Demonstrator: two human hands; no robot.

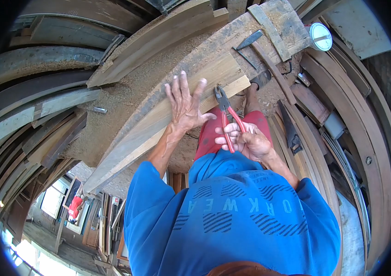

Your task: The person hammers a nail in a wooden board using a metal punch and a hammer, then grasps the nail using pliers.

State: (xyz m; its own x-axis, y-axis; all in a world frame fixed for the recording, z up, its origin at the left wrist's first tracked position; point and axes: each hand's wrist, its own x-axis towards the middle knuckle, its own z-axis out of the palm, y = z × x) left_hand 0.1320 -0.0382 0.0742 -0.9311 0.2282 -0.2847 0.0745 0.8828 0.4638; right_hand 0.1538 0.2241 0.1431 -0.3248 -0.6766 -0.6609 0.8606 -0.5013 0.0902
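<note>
My left hand [185, 103] is spread, palm down, over the long light-brown wooden board [158, 123], its fingers apart and nothing in them. My right hand [250, 140] grips the red handles of the pliers [224, 108], whose dark metal jaws point away from me and lie over the near edge of the board close to its end. Beyond the board's end, a hammer [269, 62] with a wooden handle rests partly on the worn workbench [204, 39]. A thin dark metal rod [245, 58] lies beside the hammer head.
A white round container [320, 37] stands at the bench's far right corner. A handsaw [291, 131] leans among planks on the right. Curved planks [57, 60] are stacked at the left. Sawdust [112, 108] covers the ground. A person in red [75, 207] is far off, lower left.
</note>
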